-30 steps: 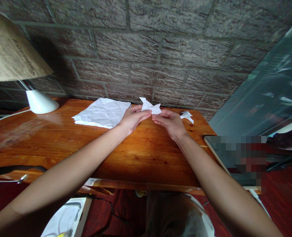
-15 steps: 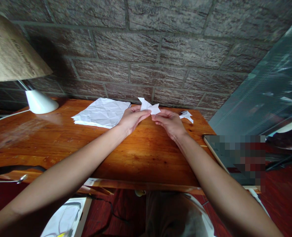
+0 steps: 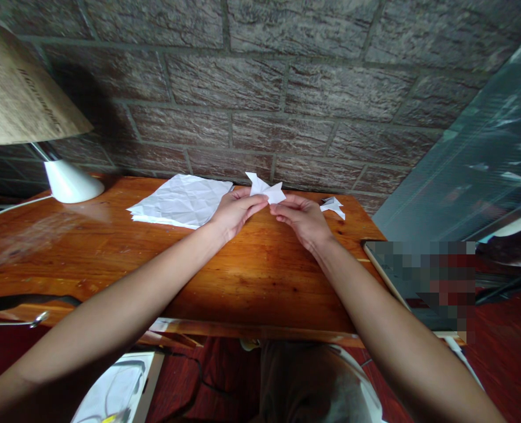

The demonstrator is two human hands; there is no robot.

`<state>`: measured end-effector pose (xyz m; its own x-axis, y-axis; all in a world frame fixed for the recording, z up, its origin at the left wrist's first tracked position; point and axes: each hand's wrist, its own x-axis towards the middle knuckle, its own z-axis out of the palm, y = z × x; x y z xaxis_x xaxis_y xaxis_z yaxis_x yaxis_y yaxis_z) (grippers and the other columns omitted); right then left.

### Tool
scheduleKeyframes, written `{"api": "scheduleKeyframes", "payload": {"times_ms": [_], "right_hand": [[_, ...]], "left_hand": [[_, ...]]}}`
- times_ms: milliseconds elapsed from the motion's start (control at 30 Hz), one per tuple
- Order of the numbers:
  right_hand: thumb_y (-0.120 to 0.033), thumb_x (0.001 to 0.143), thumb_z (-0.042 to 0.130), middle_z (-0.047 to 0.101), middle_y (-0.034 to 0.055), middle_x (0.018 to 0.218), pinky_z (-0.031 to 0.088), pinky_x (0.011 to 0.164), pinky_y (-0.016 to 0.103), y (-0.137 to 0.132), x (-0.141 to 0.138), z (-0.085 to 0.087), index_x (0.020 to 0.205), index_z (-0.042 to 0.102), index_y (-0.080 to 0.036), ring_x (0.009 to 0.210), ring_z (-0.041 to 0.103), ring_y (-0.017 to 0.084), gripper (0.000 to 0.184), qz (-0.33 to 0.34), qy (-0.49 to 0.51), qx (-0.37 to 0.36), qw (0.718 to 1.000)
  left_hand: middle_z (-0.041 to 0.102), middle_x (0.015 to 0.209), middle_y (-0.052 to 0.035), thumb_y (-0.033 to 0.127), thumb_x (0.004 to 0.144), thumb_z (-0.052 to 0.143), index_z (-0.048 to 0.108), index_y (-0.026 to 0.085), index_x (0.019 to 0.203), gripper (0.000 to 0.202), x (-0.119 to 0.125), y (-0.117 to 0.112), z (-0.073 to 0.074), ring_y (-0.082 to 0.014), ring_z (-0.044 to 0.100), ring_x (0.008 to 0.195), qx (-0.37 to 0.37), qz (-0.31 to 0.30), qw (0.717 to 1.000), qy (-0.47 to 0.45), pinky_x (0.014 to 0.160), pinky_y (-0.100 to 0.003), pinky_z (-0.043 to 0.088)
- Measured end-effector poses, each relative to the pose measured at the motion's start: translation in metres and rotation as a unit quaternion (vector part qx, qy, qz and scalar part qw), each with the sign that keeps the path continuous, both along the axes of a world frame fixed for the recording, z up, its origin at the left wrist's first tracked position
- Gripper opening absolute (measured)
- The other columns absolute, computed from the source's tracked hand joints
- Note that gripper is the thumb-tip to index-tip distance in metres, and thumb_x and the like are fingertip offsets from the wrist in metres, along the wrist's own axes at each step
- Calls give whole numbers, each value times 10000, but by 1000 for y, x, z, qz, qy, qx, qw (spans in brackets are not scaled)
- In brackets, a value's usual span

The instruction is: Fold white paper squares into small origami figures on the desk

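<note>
Between my two hands is a small white origami piece [image 3: 267, 191] with pointed flaps, held up over the far part of the wooden table [image 3: 260, 276]. My left hand [image 3: 238, 212] pinches its left side between thumb and fingers. On the right lower side, my right hand [image 3: 301, 218] grips it the same way. Fingers cover part of its lower edge. Left of my left hand lies a stack of creased white paper sheets [image 3: 181, 200]. A second folded white paper piece [image 3: 332, 207] rests on the table just beyond my right hand.
A lamp [image 3: 73, 182] with a white base and brown paper shade stands at the left. At the table's right edge lies a flat dark device [image 3: 401, 282], partly blurred out. A stone-patterned wall [image 3: 260, 88] rises behind. A dark strap [image 3: 26, 302] lies at the front left.
Almost nothing differs. The origami piece has shifted very slightly, and both hands keep the same pinch on it.
</note>
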<state>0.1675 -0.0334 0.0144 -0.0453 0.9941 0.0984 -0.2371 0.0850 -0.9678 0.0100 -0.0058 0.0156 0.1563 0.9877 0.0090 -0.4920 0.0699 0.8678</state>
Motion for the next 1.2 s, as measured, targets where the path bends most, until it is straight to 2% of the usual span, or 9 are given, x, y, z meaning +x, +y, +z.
{"api": "scheduleKeyframes", "payload": {"times_ms": [167,400,667,800,933,1100,1200], "right_hand": [[-285,507,926,735,-13,726,524,724,249,0,0,0,714,735,-205,720,654,114,292,0,7,1,1000],[-298,485,933,752,-10,760,536,713,214,0,2,0,718,748,-200,738,668,108,312,4,17,-13,1000],[-401,576,929,736,-8,724,545,752,234,0,-2,-2,714,729,-189,709,668,100,322,-14,-8,16,1000],[-402,608,914,757,7,761,553,775,247,2,-6,-7,757,737,-184,719,680,107,318,-22,-10,20,1000],[-339,643,907,770,8,781,564,792,234,2,-7,-9,771,738,-183,729,696,103,264,-6,14,7,1000],[-182,743,831,780,7,808,573,797,216,1,-8,-8,804,746,-184,725,709,89,104,12,42,-40,998],[-149,774,792,782,8,805,574,763,204,-1,-9,-7,806,749,-180,703,706,84,61,19,45,-48,998]], "left_hand": [[775,861,-43,22,654,806,755,125,788,177,-2,2,-2,-131,723,844,18,-14,1000,1,996,-308,558],[778,839,-49,-32,693,758,762,99,815,179,-2,1,0,-109,720,796,10,-31,999,-22,947,-261,565],[766,836,-41,-48,708,754,745,99,805,176,-2,0,3,-101,717,798,-7,-44,999,-30,1001,-257,536],[745,779,-24,-60,742,716,700,113,760,175,1,0,2,-91,709,766,-32,-27,998,-53,957,-228,558],[741,760,-18,-58,758,704,677,125,758,185,2,-1,2,-93,711,753,-39,-18,997,-68,864,-198,585],[738,717,-21,-86,719,700,683,105,737,192,1,-1,5,-83,696,690,-34,-8,998,-60,756,-167,572],[734,692,-24,-73,682,732,692,94,714,175,0,0,7,-78,675,640,-16,-11,999,-49,722,-174,557]]}}
